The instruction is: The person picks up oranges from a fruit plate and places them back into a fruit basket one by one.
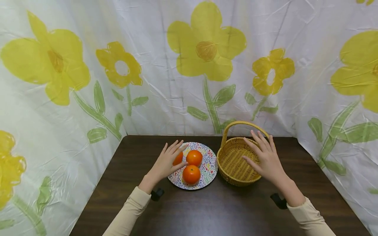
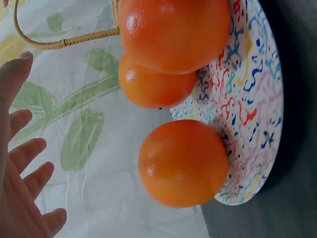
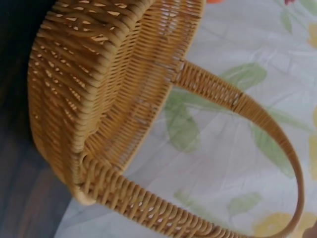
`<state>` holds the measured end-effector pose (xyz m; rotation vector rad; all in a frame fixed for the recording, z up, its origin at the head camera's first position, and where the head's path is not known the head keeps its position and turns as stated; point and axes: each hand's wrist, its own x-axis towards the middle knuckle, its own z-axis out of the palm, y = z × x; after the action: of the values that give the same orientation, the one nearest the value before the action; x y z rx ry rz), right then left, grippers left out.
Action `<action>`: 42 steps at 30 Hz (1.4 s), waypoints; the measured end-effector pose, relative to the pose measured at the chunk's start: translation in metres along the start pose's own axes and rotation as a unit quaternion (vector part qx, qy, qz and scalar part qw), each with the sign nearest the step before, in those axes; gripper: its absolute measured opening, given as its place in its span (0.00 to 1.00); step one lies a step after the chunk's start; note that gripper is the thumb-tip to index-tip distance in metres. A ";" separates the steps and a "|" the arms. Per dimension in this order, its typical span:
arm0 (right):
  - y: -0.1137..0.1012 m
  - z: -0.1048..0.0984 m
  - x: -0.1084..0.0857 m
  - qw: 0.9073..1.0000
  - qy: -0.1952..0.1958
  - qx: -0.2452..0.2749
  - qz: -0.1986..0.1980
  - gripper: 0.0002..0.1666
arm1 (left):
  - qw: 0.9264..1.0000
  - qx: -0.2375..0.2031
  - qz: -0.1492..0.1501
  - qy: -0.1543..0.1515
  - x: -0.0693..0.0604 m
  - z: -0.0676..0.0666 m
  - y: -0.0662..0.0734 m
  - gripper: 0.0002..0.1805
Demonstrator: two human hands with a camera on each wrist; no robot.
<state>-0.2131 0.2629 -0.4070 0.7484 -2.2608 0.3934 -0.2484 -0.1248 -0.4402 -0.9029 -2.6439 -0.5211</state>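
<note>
Fruit [image 1: 191,175], three, on plate [image 1: 209,168] near worktop's [image 1: 195,213] far edge, we judge against rolling; basket [image 1: 237,181] beside; left hand [image 1: 166,164], right hand [image 1: 268,160] close by, fingers spread apart.

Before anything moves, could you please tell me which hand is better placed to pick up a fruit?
The left hand, probably: it is open and nearer the fruits on the plate; the right hand is by the basket.

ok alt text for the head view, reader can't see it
A person's left hand hovers by three orange fruits on a patterned plate, the right hand by a wicker basket, over a dark table. A flowered sheet hangs behind.
</note>
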 end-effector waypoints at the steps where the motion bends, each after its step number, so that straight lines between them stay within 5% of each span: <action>1: 0.000 -0.001 -0.001 1.000 0.004 0.003 0.005 0.38 | 1.000 -0.003 -0.002 -0.001 -0.001 0.001 0.000 0.37; 12: 0.006 -0.004 -0.016 0.997 0.067 0.019 0.041 0.38 | 1.000 -0.019 -0.001 0.002 -0.010 0.012 0.000 0.36; 42: 0.025 -0.011 -0.054 0.990 0.074 0.043 0.112 0.51 | 0.996 -0.081 -0.036 0.022 -0.034 0.038 0.006 0.36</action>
<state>-0.1912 0.3095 -0.4392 0.4894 -2.2032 0.6356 -0.2250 -0.1216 -0.4853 -0.8338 -2.6321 -0.7741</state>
